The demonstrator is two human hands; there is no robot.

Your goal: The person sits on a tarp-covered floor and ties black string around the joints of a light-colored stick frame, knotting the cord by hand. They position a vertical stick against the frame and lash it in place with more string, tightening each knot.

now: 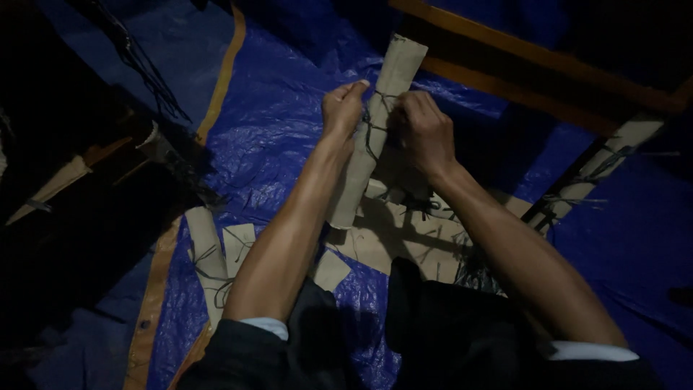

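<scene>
Over blue tarp [274,123]: left hand [343,108] and right hand [422,130] both clamped on cardboard roll [375,123] at its dark twine [372,133]. Looks light, stiff, crushable; hold mid-length.

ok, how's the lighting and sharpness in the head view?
Head view: dim, lit only mid-frame; left hand and right hand on the tan rolled cardboard tube read clearly, the crinkled blue plastic tarp shows faint sheen, left edge nearly black, slightly soft overall.

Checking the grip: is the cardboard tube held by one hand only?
No, both the left hand and right hand grip the cardboard tube.
</scene>
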